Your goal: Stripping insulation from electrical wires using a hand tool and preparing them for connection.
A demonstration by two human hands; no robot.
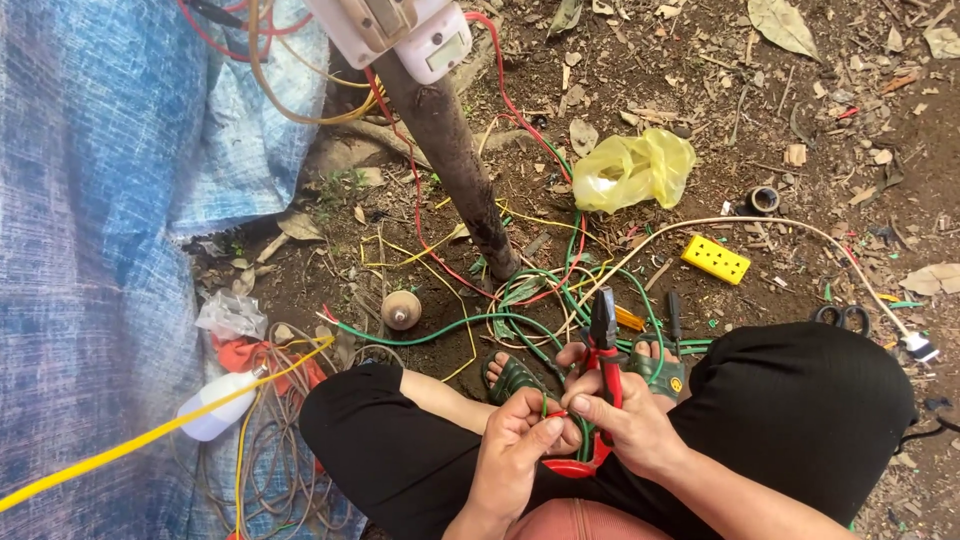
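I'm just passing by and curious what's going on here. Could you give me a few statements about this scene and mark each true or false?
1. The right hand holds red-handled pliers. True.
2. The left hand pinches a green wire. True.
3. The yellow socket strip rests on the person's lap. False: it lies on the dirt.
4. The scissors are in the left hand. False: they lie on the ground.
5. A yellow plastic bag lies beyond the pole. True.

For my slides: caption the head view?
Right hand works red-handled pliers on a green wire pinched by the left hand.
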